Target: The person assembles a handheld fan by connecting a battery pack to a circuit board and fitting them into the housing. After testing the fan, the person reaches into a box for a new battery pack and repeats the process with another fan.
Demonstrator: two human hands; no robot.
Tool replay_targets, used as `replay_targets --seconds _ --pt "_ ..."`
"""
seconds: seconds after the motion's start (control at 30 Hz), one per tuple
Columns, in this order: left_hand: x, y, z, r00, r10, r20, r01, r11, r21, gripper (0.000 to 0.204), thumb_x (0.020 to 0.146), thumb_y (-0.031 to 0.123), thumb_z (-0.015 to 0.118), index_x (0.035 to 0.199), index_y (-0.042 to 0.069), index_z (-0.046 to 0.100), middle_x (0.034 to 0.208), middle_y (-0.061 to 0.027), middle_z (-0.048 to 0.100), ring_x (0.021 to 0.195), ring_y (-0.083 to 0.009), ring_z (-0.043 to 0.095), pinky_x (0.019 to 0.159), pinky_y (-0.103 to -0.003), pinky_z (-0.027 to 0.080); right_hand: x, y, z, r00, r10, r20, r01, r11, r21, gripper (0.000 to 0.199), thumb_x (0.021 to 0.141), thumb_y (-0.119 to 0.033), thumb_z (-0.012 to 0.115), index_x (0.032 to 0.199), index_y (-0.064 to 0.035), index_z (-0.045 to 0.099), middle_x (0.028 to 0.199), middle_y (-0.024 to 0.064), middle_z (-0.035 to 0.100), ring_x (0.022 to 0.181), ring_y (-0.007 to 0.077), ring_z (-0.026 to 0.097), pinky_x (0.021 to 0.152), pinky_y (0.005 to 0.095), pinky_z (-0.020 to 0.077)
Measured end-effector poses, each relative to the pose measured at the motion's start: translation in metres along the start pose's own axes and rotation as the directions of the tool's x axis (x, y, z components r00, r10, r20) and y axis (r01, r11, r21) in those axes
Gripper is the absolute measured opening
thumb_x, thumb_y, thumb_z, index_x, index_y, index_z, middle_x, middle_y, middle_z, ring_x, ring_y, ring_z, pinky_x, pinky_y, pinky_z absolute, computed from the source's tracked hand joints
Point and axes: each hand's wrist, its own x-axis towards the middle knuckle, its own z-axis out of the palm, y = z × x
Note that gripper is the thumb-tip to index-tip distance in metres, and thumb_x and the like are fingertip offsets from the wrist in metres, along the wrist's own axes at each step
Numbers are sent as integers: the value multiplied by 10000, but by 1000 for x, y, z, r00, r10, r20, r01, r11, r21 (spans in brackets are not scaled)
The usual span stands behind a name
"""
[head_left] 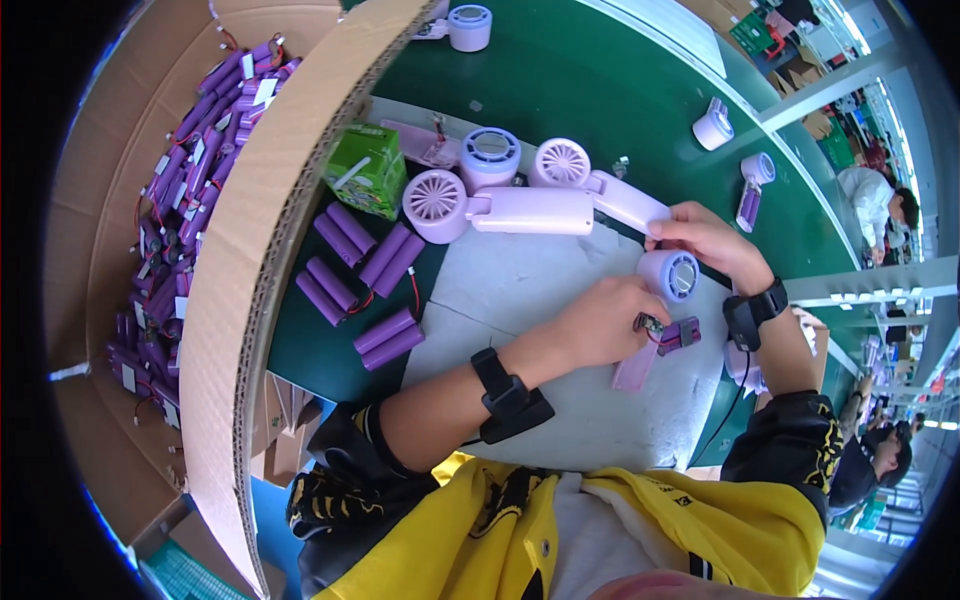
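Note:
My left hand (618,318) is closed around a lilac handheld fan (668,275) near its neck. The fan's handle is open: a small circuit board (648,325) and a purple battery (680,336) show beside my fingers, over the white foam board (520,370). My right hand (705,238) pinches the handle end of a second lilac fan (625,200), whose round grille lies farther left. Just left of that fan, a third fan (530,211) lies flat on the board. Behind it is another fan head (490,158).
Several purple battery packs (342,235) lie on the green table left of the board, by a green carton (366,170). A large cardboard box (270,250) full of batteries (190,190) stands at the left. Other fans (714,125) sit at the far right.

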Motion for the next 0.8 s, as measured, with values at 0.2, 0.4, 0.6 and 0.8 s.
replay_targets --seconds 0.2,0.4,0.6,0.8 --pt "-3 2 -7 1000 2 27 -3 1000 7 334 698 -68 638 999 53 719 968 -127 636 764 -256 630 713 -339 525 -17 -24 -2 994 -103 -43 56 792 -608 328 877 -330 701 956 -11 703 773 60 671 607 112 574 575 268 456" --pt "-4 7 -15 1000 -11 0 11 1000 -21 333 689 -69 636 980 66 726 938 -140 642 770 -282 646 702 -366 533 -119 -58 37 885 -381 -266 106 722 -684 294 774 -176 770 985 -5 659 943 79 654 780 181 606 668 296 474" --pt "-5 16 -22 998 -40 52 38 999 33 371 708 -79 647 1033 83 723 980 -124 652 824 -240 663 693 -320 537 -137 8 95 808 -573 -141 311 617 -723 441 572 -50 846 962 -58 640 967 84 652 906 291 595 813 357 482" --pt "-4 17 -24 997 -71 13 70 997 43 354 703 -51 671 1021 89 740 988 -140 661 793 -271 667 703 -332 544 -110 52 95 726 -671 -150 383 576 -722 478 568 -8 824 1005 -60 638 1035 98 636 958 318 586 849 384 481"
